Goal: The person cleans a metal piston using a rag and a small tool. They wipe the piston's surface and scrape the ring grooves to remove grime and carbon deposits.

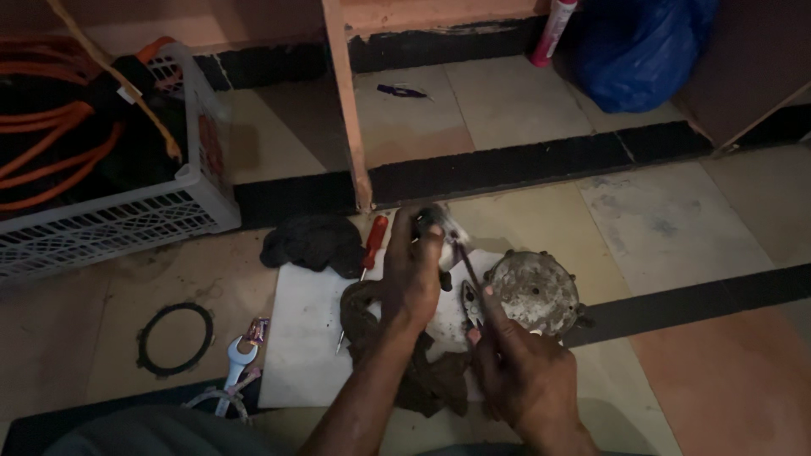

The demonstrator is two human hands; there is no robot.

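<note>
Dim light; a person crouches over the tiled floor (541,228).

Left hand (414,270): fingers wrapped tight around a small pale metal part (439,226), held up off the floor above a white sheet (300,338).

Right hand (524,371): fingers closed round a slim dark tool (470,268), its tip touching the metal part in the left hand. What kind of tool it is cannot be told.

Under both hands, on the white sheet: a dark crumpled rag (422,380). Just right of the right-hand fingers, a round, grimy metal cover (535,291). Just left of the left-hand fingers, a red-handled screwdriver (372,241) lies on the sheet, with a black cloth (312,243) beyond it.

Well left of the hands, on the bare floor: a black ring gasket (175,339) and a silver spanner (236,359).

Containers: a white plastic lattice crate (118,224) far to the left, holding coils of orange cable (51,143) and dark material I cannot identify. Far beyond the fingers to the right, a blue plastic bag (642,51), contents hidden, with a pink and white bottle (553,32) beside it. A wooden post (351,110) stands between the crate and the bag.
</note>
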